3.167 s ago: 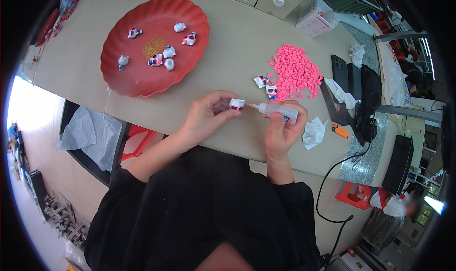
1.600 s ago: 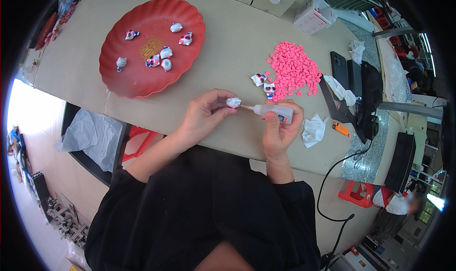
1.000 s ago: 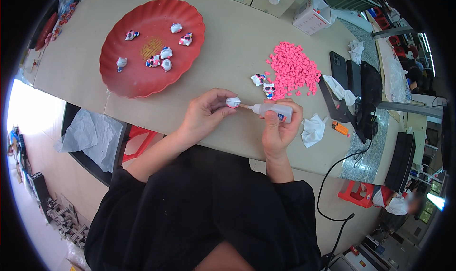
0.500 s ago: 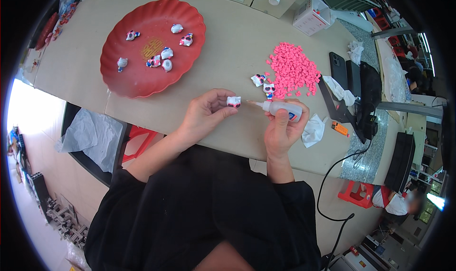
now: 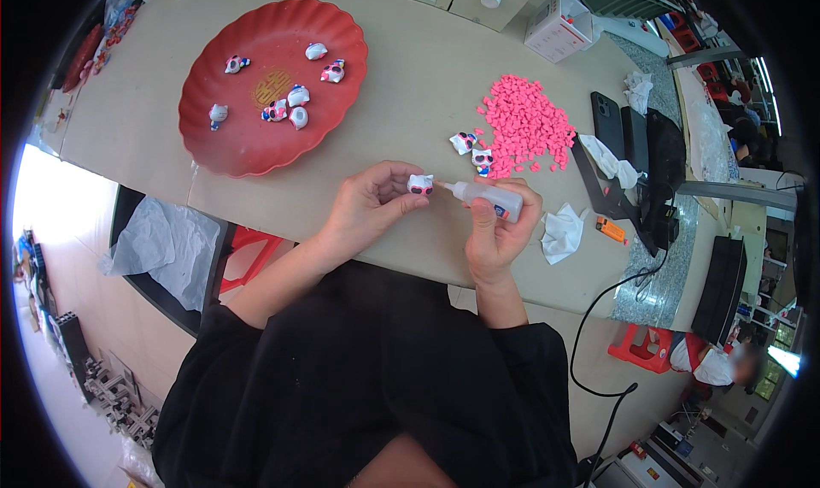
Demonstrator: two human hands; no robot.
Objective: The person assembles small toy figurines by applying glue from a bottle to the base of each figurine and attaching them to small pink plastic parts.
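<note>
My left hand (image 5: 377, 202) pinches a small white cat figurine (image 5: 420, 184) with pink glasses, held just above the table's near side. A translucent squeeze bottle (image 5: 491, 199) lies tilted in my right hand (image 5: 504, 232), its thin nozzle pointing left. The nozzle tip is at the figurine's right side; whether they touch, I cannot tell. Beyond my right hand rest two similar figurines (image 5: 473, 151) beside a heap of small pink pieces (image 5: 528, 125). Several more figurines sit in a red scalloped tray (image 5: 209, 150) at the far left.
Right of my right hand are a crumpled white tissue (image 5: 563, 233) and an orange tool (image 5: 611, 230). A black phone (image 5: 607, 120) and a black bag (image 5: 665, 159) lie farther right. A white box (image 5: 559, 28) stands at the back. Another person (image 5: 713, 364) is at the lower right.
My right hand has moved left with the bottle, bringing the nozzle up to the figurine. The figurine has turned a little in my left hand, showing more of its pink glasses.
</note>
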